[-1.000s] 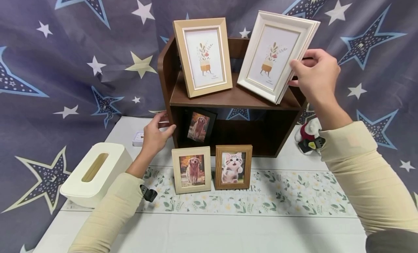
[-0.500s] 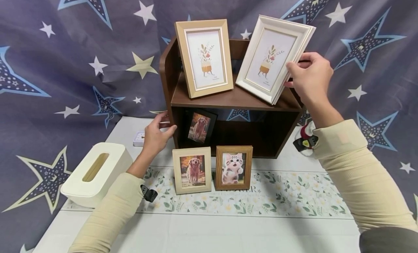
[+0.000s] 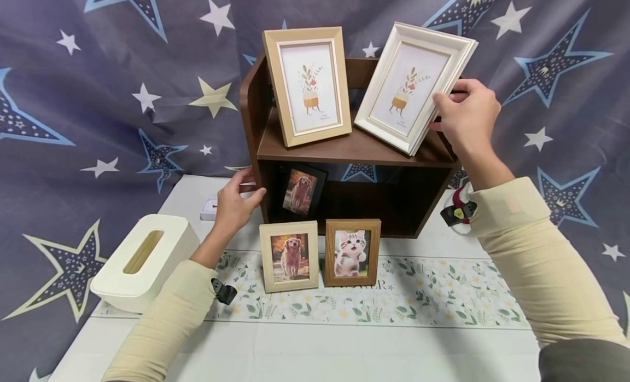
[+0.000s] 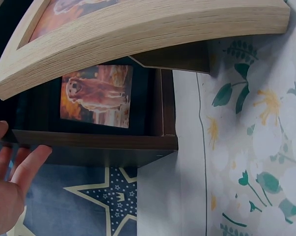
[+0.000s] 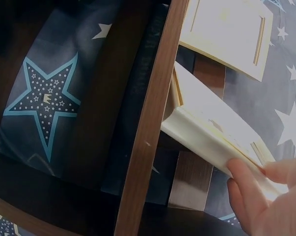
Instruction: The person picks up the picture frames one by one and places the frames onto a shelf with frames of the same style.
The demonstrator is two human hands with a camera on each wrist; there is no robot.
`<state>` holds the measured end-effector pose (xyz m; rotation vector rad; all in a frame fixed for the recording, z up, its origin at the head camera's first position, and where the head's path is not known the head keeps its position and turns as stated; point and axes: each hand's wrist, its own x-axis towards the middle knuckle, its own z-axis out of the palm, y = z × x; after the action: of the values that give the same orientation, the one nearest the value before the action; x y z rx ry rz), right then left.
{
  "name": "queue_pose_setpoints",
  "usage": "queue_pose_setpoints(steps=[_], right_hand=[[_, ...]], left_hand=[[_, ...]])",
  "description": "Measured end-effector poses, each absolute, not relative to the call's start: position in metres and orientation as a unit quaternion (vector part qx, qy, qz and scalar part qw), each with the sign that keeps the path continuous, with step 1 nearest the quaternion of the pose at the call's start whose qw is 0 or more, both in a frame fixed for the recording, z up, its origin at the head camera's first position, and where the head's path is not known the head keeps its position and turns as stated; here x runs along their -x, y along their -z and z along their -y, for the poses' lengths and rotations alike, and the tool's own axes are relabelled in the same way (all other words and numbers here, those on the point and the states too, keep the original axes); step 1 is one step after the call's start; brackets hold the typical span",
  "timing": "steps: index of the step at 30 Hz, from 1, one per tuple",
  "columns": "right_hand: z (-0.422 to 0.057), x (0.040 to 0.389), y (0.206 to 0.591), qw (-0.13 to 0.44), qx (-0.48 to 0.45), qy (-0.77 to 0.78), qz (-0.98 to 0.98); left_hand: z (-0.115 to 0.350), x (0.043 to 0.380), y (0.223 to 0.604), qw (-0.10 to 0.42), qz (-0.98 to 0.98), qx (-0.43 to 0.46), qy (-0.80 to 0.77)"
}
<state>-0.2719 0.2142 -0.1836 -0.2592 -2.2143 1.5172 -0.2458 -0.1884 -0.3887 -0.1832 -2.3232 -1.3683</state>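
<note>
In the head view my right hand (image 3: 470,114) pinches the right edge of a white picture frame (image 3: 413,86). That frame tilts to the right, its lower corner at the front of the top board of a dark brown shelf (image 3: 315,149). Beside it on the same board stands a tan picture frame (image 3: 307,86). My left hand (image 3: 236,201) holds the shelf's left side panel (image 4: 94,140) between thumb and fingers. Behind that panel, in the lower compartment, leans a black frame with a dog photo (image 3: 299,191).
Two small frames stand in front of the shelf: a pale wood frame (image 3: 289,286) and a brown wood frame (image 3: 351,282). To the left are a cream tissue box (image 3: 147,256) and a small white clock (image 3: 209,208). A red and white plush toy (image 3: 462,196) sits at right.
Since a second ago my right hand and the white frame have shifted slightly left, the frame's top a little lower. In the last half second they barely move. My left hand stays on the panel.
</note>
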Motion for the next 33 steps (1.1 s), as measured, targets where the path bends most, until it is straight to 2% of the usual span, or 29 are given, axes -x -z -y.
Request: queue_pose_setpoints(steps=[19, 33], right_hand=[[-0.218, 0.27, 0.185, 0.214, 0.107, -0.516, 0.823], [-0.22, 0.249, 0.196, 0.2, 0.076, -0.504, 0.837]], left_hand=[[0.188, 0.246, 0.389, 0.217, 0.838, 0.067, 0.496], [0.188, 0.246, 0.39, 0.222, 0.838, 0.069, 0.494]])
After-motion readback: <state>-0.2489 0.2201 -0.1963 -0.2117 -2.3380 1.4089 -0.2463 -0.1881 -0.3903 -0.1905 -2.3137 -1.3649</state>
